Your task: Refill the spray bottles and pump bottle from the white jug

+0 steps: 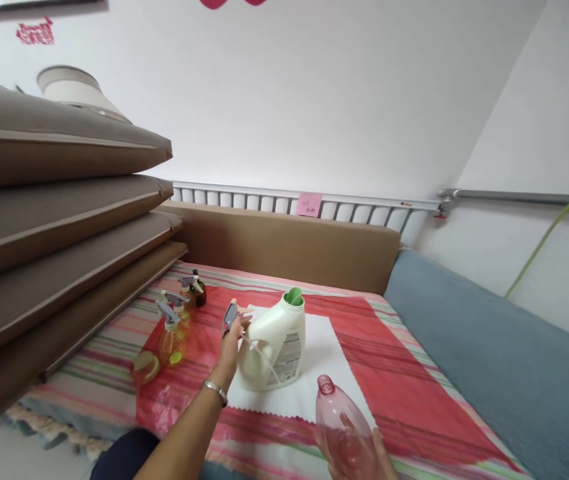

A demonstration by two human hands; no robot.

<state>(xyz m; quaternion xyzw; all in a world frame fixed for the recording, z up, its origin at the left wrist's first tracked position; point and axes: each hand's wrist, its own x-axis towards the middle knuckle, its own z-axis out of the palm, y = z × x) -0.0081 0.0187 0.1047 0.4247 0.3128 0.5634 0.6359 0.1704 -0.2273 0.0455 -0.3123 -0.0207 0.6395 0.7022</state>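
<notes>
Two hands are busy over a white cloth (322,347) laid on a red striped cover (404,373). The left hand (231,343) reaches out from the near side and pinches a grey spray trigger head (230,315) between fingertips and thumb, its thin dip tube (259,353) trailing down and to the right across the front of a white detergent jug (274,347). That jug stands upright near the middle of the cloth, its green spout (294,297) open at the top. The right hand (364,460), at the near right edge of view, wraps around the lower body of an empty pink bottle (340,423), fingers curled about it; the bottle's open neck tilts up and away toward the jug. How tightly those fingers press I cannot tell, since most of the hand is cut off. To my eye the trigger head is out of its bottle, and handling it well means keeping the loose tube from dragging on the jug, and holding the pink bottle steady with its mouth up. Further left, three small spray bottles (172,333) sit grouped on the cover, near a stack of brown cushions (59,220).
</notes>
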